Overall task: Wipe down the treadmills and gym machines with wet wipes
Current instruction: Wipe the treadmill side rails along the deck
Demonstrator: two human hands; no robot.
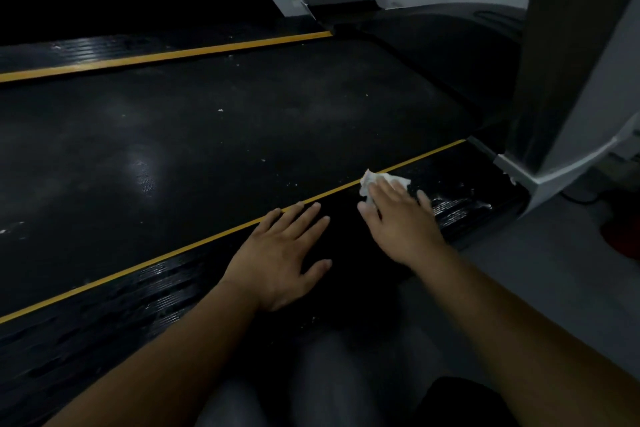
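Wet wipe (375, 180) pressed flat under spread right hand (401, 222) on treadmill side rail (138, 295), beside yellow stripe (173, 253); left hand (280, 260) spread palm-down, rested on same rail.

**Q:** where's the camera sitting on this one?

**A:** my only feed is a head-worn wide-angle. It faces forward and down, close over the treadmill belt (242, 135), with the left hand (277, 260) and right hand (401, 222) low in frame.

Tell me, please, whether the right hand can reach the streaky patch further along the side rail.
Probably yes: the right hand, pressing the wipe, lies beside the streaky patch, with nothing between them.
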